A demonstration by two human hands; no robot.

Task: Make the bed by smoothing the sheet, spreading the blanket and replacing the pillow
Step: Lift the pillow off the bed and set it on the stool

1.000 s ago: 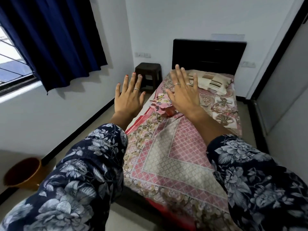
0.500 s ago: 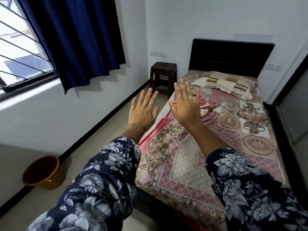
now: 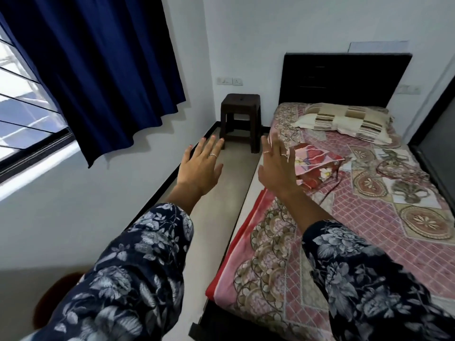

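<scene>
A single bed fills the right side, covered by a pink and beige patterned sheet [image 3: 364, 225] with wrinkles near its middle. A folded pink floral blanket [image 3: 317, 166] lies on the sheet near the bed's left edge. The striped cream and brown pillow [image 3: 344, 121] rests at the head, against the black headboard [image 3: 344, 80]. My left hand [image 3: 200, 168] is raised over the floor beside the bed, fingers spread, holding nothing. My right hand [image 3: 277, 166] hovers above the bed's left edge, just left of the blanket, also open and empty.
A dark brown plastic stool [image 3: 241, 119] stands in the corner beside the bed's head. A narrow strip of floor [image 3: 221, 217] runs between bed and wall. A blue curtain [image 3: 98, 65] hangs by the window at left. An orange-brown tub [image 3: 54, 299] sits at bottom left.
The view has swung left, so the bed now sits further right. Both hands stay raised and open; my left hand now hangs over the floor strip.
</scene>
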